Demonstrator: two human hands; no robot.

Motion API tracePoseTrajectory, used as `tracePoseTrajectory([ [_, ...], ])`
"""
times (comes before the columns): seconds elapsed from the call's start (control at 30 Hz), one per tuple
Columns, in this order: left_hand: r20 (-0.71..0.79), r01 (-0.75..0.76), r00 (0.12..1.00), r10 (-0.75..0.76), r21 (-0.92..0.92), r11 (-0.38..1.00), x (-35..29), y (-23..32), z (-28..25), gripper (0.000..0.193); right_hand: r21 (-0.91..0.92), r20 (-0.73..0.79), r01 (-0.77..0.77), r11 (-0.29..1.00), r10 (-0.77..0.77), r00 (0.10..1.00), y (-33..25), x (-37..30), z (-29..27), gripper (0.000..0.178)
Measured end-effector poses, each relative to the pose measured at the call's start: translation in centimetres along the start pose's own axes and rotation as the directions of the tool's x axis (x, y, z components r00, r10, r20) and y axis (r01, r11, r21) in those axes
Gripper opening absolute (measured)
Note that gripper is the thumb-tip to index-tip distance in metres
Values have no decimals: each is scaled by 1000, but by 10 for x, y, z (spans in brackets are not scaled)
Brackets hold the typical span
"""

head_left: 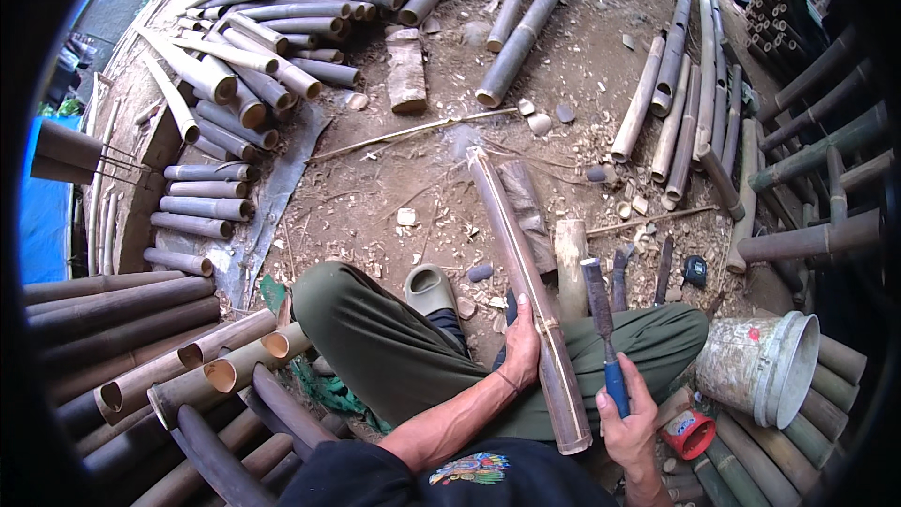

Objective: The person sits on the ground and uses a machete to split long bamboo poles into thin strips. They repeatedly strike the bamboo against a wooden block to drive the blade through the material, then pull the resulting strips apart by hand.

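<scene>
My left hand (523, 349) grips a brown bamboo pole (508, 237) from its left side, thumb lying along it and the other fingers mostly hidden. The pole slants from the dirt ahead back over my lap, with a long pale slit or strip down its upper face. In my right hand (633, 424) is a chisel (601, 312), held by its blue handle. Its broad metal blade points up and away, to the right of the pole and apart from it. A wooden block (570, 263) stands upright just beyond the chisel.
Bamboo lengths (310, 9) are piled at far left, with more poles (122, 319) at near left. Cut poles (690, 84) lie at far right. A dirty white bucket (755, 366), a red cup-like container (688, 434) and a black tape measure (694, 270) sit rightward. Shavings litter the dirt.
</scene>
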State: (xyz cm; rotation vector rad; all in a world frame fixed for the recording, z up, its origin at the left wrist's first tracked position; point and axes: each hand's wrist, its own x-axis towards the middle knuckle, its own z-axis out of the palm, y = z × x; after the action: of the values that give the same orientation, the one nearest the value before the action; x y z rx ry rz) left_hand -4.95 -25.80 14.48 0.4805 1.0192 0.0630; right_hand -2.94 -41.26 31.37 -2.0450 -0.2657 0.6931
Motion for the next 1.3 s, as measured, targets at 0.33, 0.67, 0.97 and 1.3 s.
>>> tracePoseTrajectory([
  [0.33, -78, 90, 993, -91, -18, 996, -2, -18, 11, 76, -382, 88, 83, 921, -53, 995, -3, -10, -13, 45],
  [0.67, -115, -52, 991, 71, 166, 985, 9, -37, 7, 77, -640, 150, 7, 768, 116, 982, -18, -33, -9, 43],
  [0.97, -87, -128, 983, 160, 298, 946, 16, -46, -4, 72, -594, 171, 100, 798, 3, 985, -5, -1, 13, 42],
  [1.3, -96, -167, 975, 202, 291, 942, 18, -46, -1, 74, -629, 168, -4, 778, 140, 976, -18, -12, 3, 41],
])
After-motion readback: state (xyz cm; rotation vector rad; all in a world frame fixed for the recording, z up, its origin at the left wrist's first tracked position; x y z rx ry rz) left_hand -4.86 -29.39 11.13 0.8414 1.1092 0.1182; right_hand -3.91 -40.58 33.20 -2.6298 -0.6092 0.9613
